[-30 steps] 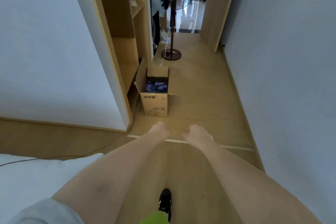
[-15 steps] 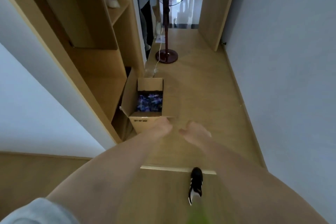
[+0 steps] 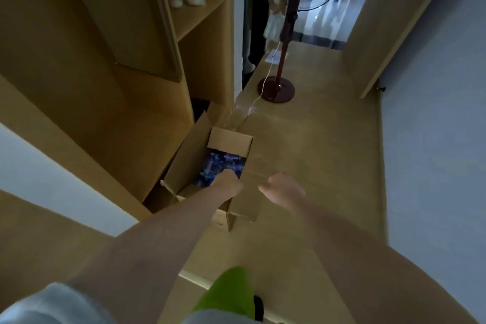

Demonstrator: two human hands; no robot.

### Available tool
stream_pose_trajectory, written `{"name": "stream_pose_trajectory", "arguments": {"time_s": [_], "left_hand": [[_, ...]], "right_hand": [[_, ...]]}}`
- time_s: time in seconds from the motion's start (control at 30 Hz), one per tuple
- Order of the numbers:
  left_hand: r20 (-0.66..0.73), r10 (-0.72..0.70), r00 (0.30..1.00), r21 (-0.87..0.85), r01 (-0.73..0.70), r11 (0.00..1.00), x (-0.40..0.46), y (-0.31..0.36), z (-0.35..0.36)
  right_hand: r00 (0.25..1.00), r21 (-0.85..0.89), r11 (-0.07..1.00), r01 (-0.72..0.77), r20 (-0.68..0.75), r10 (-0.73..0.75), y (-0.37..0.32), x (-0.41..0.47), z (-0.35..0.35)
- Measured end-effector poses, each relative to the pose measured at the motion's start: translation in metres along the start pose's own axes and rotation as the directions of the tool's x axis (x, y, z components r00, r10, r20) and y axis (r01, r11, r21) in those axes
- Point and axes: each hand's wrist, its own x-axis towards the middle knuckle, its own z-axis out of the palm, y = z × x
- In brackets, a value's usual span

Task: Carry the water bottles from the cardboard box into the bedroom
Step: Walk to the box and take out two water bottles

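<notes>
left hand (image 3: 228, 183) over open brown cardboard box (image 3: 189, 166), above blue-wrapped water bottles (image 3: 223, 166), grip unclear; right hand (image 3: 285, 191) beside box, loosely curled, empty.

A light tan wood-look floor (image 3: 328, 144) runs down a narrow hallway. An open brown cardboard box (image 3: 200, 166) sits directly on it, hard against the foot of a tall light-wood shelving unit (image 3: 126, 102), with its flaps folded outward and a mass of blue-wrapped water bottles (image 3: 223, 167) showing inside. Farther down the hallway, the round dark red base of a standing fan (image 3: 276, 89) rests on the floor, with a thin white cord (image 3: 265, 81) trailing from it toward the box. A white sheet-like object (image 3: 273, 56) lies flat on the floor just behind the fan's pole.
</notes>
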Motion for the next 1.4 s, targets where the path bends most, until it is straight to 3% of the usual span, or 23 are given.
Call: {"name": "stream_pose_trajectory", "arguments": {"time_s": [0.17, 0.3, 0.47, 0.6, 0.8, 0.9, 1.07, 1.23, 1.4], "left_hand": [[-0.030, -0.042, 0.999, -0.019, 0.042, 0.999, 0.072, 0.020, -0.023], [-0.026, -0.145, 0.989, -0.136, 0.140, 0.981, 0.140, 0.037, -0.041], [0.004, -0.220, 0.976, -0.223, 0.215, 0.951, 0.204, 0.052, -0.070], [0.020, -0.288, 0.957, -0.259, 0.283, 0.924, 0.231, 0.040, -0.088], [0.001, -0.490, 0.871, -0.343, 0.461, 0.818, 0.271, -0.007, -0.109], [0.029, -0.561, 0.827, -0.372, 0.530, 0.762, 0.292, -0.023, -0.097], [0.094, -0.678, 0.729, -0.497, 0.625, 0.602, 0.334, -0.024, -0.059], [0.203, -0.712, 0.672, -0.524, 0.689, 0.501, 0.392, -0.023, 0.001], [0.258, -0.711, 0.654, -0.554, 0.703, 0.446, 0.459, -0.042, 0.072]], "right_hand": [[0.995, -0.061, 0.995, 0.077, 0.062, -0.073, -0.015, 0.090, -0.033], [0.994, -0.095, 0.991, 0.099, 0.058, -0.094, -0.028, 0.164, -0.056], [0.981, -0.124, 0.982, 0.140, 0.154, -0.120, -0.047, 0.247, -0.084], [0.959, -0.175, 0.959, 0.221, 0.216, -0.181, -0.065, 0.301, -0.093], [0.890, -0.262, 0.878, 0.402, 0.338, -0.306, -0.109, 0.368, -0.078], [0.830, -0.209, 0.864, 0.458, 0.448, -0.332, -0.114, 0.400, -0.053], [0.736, -0.265, 0.798, 0.541, 0.608, -0.297, -0.088, 0.445, -0.013], [0.662, -0.291, 0.744, 0.601, 0.703, -0.260, -0.063, 0.506, 0.027], [0.605, -0.175, 0.806, 0.566, 0.752, -0.261, -0.036, 0.578, 0.087]]}}
